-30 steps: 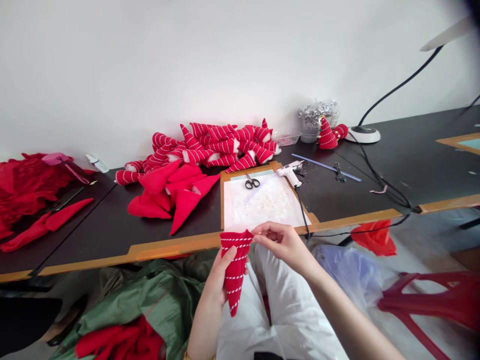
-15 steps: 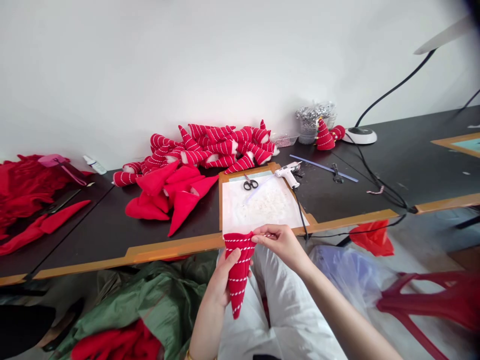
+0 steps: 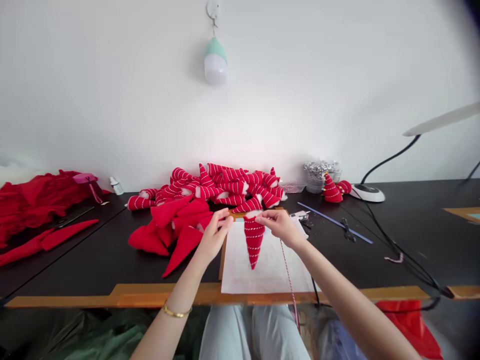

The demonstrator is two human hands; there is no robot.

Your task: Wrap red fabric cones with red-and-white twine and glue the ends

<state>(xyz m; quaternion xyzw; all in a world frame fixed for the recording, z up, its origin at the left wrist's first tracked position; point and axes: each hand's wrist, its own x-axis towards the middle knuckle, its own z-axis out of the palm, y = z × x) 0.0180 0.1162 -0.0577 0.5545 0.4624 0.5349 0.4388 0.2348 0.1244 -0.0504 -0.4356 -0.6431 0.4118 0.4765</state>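
At the centre of the frame, our right hand (image 3: 279,227) pinches the open rim of the striped cone (image 3: 254,240), its tip pointing down over the white paper (image 3: 234,272). Our left hand (image 3: 213,237) is just beside it, thumb and fingers loosely spread, not touching it. We'd do well to pinch only the fabric edge, lightly, so that the white stuffing (image 3: 254,214) at the mouth isn't squashed; a second light hold opposite would steady the rim.

The cone looks like soft, ribbed knit, plump at the top and tapering neatly, ringed with broken white lines. A thin twisted cord (image 3: 288,272) hangs below our right hand, and we'd want it free of snags at the counter (image 3: 90,270) edge. Left of centre, the plain red cones (image 3: 182,250) look smooth and felt-like.
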